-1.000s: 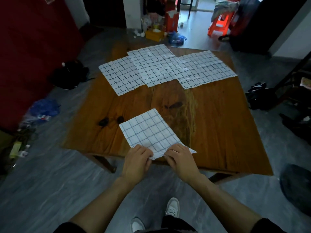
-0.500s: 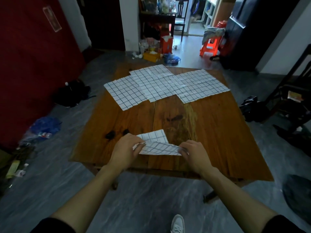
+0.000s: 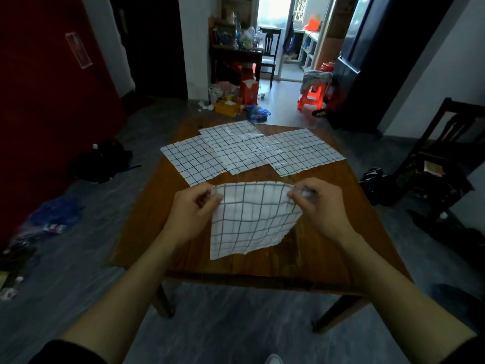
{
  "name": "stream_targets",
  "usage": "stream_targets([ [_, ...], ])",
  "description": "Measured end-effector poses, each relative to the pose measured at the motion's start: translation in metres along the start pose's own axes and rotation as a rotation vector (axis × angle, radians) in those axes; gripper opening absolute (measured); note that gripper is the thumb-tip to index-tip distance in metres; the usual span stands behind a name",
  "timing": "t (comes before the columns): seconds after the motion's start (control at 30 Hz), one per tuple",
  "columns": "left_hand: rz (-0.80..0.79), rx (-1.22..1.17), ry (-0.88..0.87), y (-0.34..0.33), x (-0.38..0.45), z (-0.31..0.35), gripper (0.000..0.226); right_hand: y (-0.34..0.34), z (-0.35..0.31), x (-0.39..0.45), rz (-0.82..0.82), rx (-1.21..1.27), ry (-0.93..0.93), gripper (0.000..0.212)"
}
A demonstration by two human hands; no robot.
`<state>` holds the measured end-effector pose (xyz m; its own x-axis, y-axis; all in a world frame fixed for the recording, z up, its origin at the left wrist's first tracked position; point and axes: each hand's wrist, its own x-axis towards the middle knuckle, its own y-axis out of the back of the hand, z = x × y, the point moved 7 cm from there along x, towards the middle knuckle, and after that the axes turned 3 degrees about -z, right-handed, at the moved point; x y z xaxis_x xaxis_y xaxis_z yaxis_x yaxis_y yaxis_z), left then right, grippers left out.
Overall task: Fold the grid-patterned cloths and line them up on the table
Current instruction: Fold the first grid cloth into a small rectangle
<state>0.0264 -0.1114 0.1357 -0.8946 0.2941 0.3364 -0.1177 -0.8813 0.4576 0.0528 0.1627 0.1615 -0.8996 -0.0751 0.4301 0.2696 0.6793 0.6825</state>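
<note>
Both hands pinch a limp, grid-printed cloth point(image 3: 249, 219) by its top corners, left hand point(image 3: 191, 214) and right hand point(image 3: 317, 206), above the wooden table point(image 3: 328, 232). Three flat, overlapping cloths point(image 3: 249, 151) lie at the far edge.

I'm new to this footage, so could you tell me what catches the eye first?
First, the grid-patterned cloth hanging in mid-air over the near half of the wooden table, pinched at its top corners by the left hand and right hand. Behind it, three flat cloths overlap along the far edge.
</note>
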Motion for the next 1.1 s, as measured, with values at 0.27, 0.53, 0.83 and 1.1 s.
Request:
stream_targets([
  [0.27, 0.051, -0.033, 0.059, -0.003, 0.029, -0.024, 0.012, -0.007, 0.013, 0.033, -0.018, -0.020, -0.018, 0.007],
  [0.53, 0.039, 0.044, 0.206, -0.031, 0.085, -0.081, 0.012, -0.060, 0.093, 0.090, -0.093, -0.048, -0.079, 0.007],
  [0.83, -0.011, 0.188, 0.381, -0.074, 0.168, -0.162, 0.011, -0.123, 0.196, 0.149, -0.235, -0.074, -0.160, 0.005],
  [1.1, -0.068, 0.206, 0.414, -0.091, 0.186, -0.201, 0.017, -0.142, 0.221, 0.155, -0.310, -0.076, -0.132, 0.003],
])
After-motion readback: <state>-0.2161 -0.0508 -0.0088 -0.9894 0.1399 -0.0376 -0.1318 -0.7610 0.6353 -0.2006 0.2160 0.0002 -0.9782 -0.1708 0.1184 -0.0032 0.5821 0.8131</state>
